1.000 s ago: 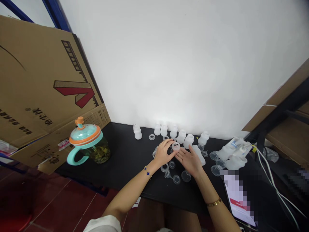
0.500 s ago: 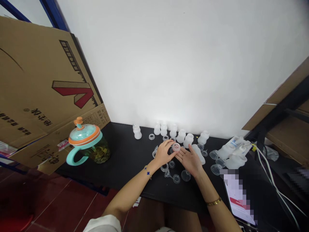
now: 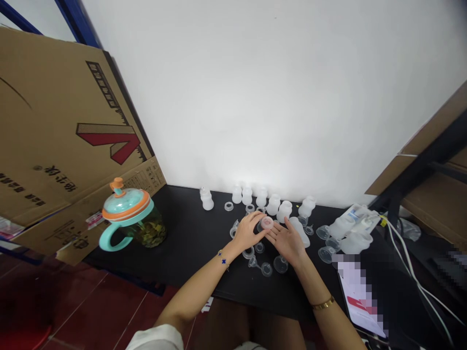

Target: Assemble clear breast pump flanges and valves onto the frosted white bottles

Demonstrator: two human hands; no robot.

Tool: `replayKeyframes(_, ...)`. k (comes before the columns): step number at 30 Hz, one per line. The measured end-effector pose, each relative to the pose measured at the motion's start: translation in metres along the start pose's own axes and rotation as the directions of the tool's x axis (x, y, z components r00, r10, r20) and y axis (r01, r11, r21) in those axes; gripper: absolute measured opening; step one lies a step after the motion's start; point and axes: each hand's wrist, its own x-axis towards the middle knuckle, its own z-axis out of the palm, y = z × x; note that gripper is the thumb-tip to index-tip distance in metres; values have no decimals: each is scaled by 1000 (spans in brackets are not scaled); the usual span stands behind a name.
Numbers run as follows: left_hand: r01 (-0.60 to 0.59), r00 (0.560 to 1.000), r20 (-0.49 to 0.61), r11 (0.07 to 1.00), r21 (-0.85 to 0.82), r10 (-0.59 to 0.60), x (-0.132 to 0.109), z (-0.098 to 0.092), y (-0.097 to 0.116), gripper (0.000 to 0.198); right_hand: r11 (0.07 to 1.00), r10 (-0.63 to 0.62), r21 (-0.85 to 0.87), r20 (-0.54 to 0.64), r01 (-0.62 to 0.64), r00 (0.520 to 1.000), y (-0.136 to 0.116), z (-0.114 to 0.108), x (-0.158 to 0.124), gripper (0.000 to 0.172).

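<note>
My left hand curls its fingers around a small translucent silicone ring above the black table. My right hand lies beside it with fingers spread, its inner edge against the ring. Frosted plastic bottles stand in a row beyond my hands. Another bottle lies on its side just past my right fingertips. Clear funnel-shaped pieces and a loose ring sit just below my hands.
A teal-and-orange lidded jug stands at the table's left, against a large cardboard sheet. More frosted pieces lie at the right, near a pixelated paper and white cables.
The ring between my hands has turned slightly and looks pinker through my fingers. My hands barely moved, and the whole view has tilted a little.
</note>
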Motion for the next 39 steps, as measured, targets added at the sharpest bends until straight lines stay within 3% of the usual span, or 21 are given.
replayKeyframes(9,-3,999,42,1000,-10,4,0,-1,1,48,999,-2,-53,6,2,1000,-1,-2,1,36)
replayKeyframes(18,-40,999,33,999,-24,41,-1,1,-1,45,980,-81,-185,-20,76,997,5,-8,5,15)
replayKeyframes(29,-67,997,27,998,-9,67,-1,0,1,46,932,-130,-342,-2,122,991,7,-12,5,27)
replayKeyframes(39,-95,995,-44,995,-5,94,-1,0,2,39,933,-150,-334,-18,135,989,6,-9,3,24)
